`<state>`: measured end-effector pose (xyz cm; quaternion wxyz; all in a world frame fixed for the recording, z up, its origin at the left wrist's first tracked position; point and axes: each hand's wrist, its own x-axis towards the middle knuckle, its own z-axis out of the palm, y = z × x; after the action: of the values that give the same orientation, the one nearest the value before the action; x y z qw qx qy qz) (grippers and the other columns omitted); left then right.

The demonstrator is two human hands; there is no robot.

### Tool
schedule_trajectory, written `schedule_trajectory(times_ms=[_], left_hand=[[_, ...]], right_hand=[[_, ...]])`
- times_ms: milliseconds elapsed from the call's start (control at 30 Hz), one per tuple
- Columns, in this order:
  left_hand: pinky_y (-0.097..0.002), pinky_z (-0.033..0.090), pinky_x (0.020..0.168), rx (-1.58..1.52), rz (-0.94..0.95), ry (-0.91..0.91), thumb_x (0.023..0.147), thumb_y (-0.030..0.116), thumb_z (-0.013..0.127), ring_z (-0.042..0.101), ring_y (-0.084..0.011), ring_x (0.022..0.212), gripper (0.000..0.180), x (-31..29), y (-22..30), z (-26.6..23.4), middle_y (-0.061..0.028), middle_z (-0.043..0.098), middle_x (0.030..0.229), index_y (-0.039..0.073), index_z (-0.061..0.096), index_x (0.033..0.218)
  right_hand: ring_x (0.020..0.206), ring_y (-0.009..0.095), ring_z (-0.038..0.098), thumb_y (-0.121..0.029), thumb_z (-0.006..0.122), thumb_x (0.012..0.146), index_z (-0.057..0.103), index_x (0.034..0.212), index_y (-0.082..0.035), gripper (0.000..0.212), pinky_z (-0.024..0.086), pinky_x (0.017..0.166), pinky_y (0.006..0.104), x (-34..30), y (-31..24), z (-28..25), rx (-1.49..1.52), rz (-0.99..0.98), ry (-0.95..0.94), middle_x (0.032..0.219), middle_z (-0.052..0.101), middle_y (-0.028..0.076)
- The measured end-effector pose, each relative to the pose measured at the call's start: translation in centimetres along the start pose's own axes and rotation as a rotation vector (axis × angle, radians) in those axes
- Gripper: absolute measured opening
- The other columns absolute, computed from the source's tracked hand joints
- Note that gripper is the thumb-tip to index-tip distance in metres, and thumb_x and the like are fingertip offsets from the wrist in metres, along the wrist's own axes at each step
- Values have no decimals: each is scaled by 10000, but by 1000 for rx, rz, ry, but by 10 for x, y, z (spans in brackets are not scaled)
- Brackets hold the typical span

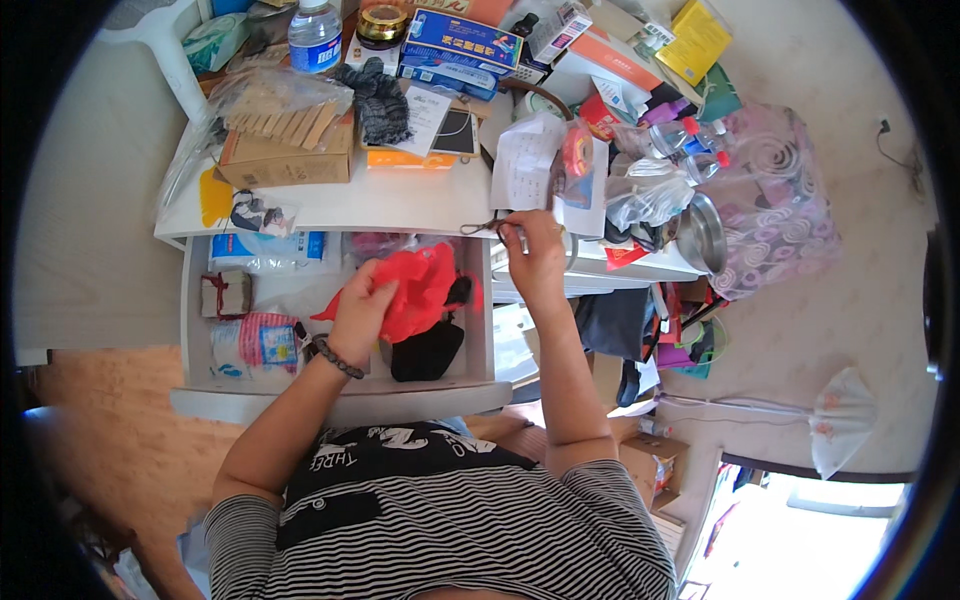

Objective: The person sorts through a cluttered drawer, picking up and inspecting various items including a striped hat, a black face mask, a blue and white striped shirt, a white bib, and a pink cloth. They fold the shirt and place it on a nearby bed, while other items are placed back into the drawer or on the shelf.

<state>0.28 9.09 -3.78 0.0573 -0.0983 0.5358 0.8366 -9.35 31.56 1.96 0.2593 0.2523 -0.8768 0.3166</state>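
Observation:
My left hand [362, 312] is closed on a crumpled red plastic bag [418, 290], holding it above the open drawer [340, 402]. Under the bag, a black cloth item [428, 354] lies in the drawer's right part. My right hand [537, 255] is at the desk's front edge, fingers pinched by a thin dark looped thing [484, 228]; its kind is too small to tell. Just beyond that hand lie handwritten white papers [524, 160] and a red roll of tape [577, 150]. A small box [227, 294] and a pink-and-blue plastic pack [255, 343] fill the drawer's left side.
On the desk stand a cardboard box [285, 160], a water bottle [315, 38], blue boxes [460, 45] and a grey cloth [378, 100]. Plastic bottles [690, 135] and a metal bowl [702, 235] crowd the right, by a patterned pink bag [775, 200].

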Motion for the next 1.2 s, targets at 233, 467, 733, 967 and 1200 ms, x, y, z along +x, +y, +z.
schedule_trajectory(times_ms=[233, 467, 733, 967, 1200], left_hand=[[-213, 434, 833, -57, 158, 70, 970, 137, 463, 538, -71, 930, 223, -22, 40, -4, -18, 604, 1032, -5, 549, 1120], [-183, 430, 725, 234, 241, 84, 916, 16, 524, 515, -33, 816, 64, -43, 57, -8, 19, 568, 874, 7, 541, 977], [-181, 436, 627, 452, 299, 180, 813, -68, 589, 508, -30, 726, 163, -76, 59, -30, 13, 551, 832, 25, 531, 933], [-183, 409, 584, 653, 354, 185, 796, -54, 609, 491, -31, 676, 140, -89, 63, -36, 9, 539, 798, 27, 535, 884], [-174, 374, 525, 593, 308, 216, 830, -23, 627, 462, -17, 612, 113, -90, 65, -30, 27, 513, 707, 30, 530, 854]], right_hand=[[1124, 323, 526, 87, 541, 690, 664, 910, -39, 282, 417, 879, 428, -7, -8, -14, -415, -10, -31, 1101, 594, 145], [1027, 357, 547, -66, 645, 707, 634, 825, -39, 122, 462, 835, 417, -7, -134, -13, -8, -179, -383, 1037, 586, 169], [736, 273, 565, -166, 709, 730, 583, 731, -35, 182, 443, 632, 380, -44, -116, -17, -156, 61, -600, 773, 531, 104], [822, 246, 569, -215, 751, 671, 626, 824, -26, 273, 427, 727, 373, -46, -123, -28, -99, -2, -693, 901, 578, 89], [832, 284, 587, -122, 724, 680, 623, 952, -2, 314, 465, 703, 398, -28, -140, -34, 171, -65, -493, 900, 580, 118]])
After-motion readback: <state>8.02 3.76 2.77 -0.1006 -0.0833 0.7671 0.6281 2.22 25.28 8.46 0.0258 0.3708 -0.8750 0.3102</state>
